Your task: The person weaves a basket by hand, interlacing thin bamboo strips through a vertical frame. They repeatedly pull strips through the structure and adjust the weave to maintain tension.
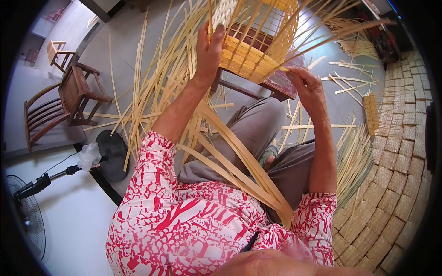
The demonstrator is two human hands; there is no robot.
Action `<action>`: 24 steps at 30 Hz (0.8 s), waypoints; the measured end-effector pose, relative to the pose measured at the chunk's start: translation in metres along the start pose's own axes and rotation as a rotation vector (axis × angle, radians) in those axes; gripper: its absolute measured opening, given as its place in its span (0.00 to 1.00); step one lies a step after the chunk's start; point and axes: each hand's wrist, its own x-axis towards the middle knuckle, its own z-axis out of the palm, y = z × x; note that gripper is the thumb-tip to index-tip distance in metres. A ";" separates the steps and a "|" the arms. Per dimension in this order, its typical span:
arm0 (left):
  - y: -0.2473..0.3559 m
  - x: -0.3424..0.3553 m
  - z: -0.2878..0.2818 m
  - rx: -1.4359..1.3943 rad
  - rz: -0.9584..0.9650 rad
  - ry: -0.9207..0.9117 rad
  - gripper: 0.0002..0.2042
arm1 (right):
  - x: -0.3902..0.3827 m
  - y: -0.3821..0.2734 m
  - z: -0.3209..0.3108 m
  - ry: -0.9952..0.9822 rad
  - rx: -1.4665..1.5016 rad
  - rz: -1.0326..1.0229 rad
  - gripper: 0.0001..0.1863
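Observation:
A half-woven bamboo basket (pixel 246 59) is held up over a small dark red table (pixel 286 87). Its lower band is tightly woven in yellow, while bare upright strips and long loose ends stick out above and to the right. At the basket's left side, my left hand (pixel 209 54) is closed on the edge, thumb up along it and fingers partly hidden. My right hand (pixel 309 89) pinches the end of a yellow bamboo strip (pixel 282 68) at the basket's lower right corner. Several wide flat strips (pixel 244 156) lie across my lap.
Loose bamboo strips (pixel 161 83) cover the floor at left. A wooden chair (pixel 76 94), a small stool (pixel 57 55) and a fan (pixel 32 216) stand further left. Stacked woven pieces (pixel 391 161) line the right side, beside a bundle of thin strips (pixel 354 168).

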 end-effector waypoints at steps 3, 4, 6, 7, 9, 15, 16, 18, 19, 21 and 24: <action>-0.009 0.013 0.004 0.016 0.002 0.027 0.23 | -0.003 -0.001 -0.002 -0.050 0.034 -0.012 0.08; -0.017 0.020 0.003 0.046 0.050 0.037 0.18 | -0.005 0.002 -0.002 -0.050 0.073 -0.011 0.08; -0.044 0.030 -0.007 0.061 0.049 -0.026 0.23 | -0.005 0.005 -0.002 -0.050 0.146 -0.010 0.09; -0.048 0.033 -0.009 0.076 0.056 -0.054 0.26 | -0.007 0.005 -0.001 -0.047 0.154 0.019 0.09; -0.059 0.040 -0.012 0.142 0.097 -0.092 0.27 | -0.009 0.003 -0.001 -0.041 0.170 0.066 0.09; 0.007 0.028 -0.005 0.308 0.416 -0.007 0.21 | -0.010 0.003 0.003 -0.006 0.167 0.101 0.09; 0.016 0.025 -0.016 0.429 0.521 -0.077 0.19 | -0.011 0.004 0.003 -0.006 0.171 0.106 0.10; 0.031 0.028 -0.029 0.667 0.526 -0.258 0.17 | -0.007 0.001 0.002 -0.016 0.176 0.110 0.10; 0.035 0.030 -0.028 0.750 0.523 -0.312 0.17 | -0.008 0.001 0.003 -0.013 0.190 0.117 0.10; 0.044 0.039 -0.024 0.916 0.520 -0.427 0.18 | -0.009 0.000 0.005 0.000 0.219 0.126 0.10; 0.053 0.058 -0.024 1.020 0.449 -0.567 0.14 | -0.007 0.004 0.002 -0.019 0.170 0.138 0.10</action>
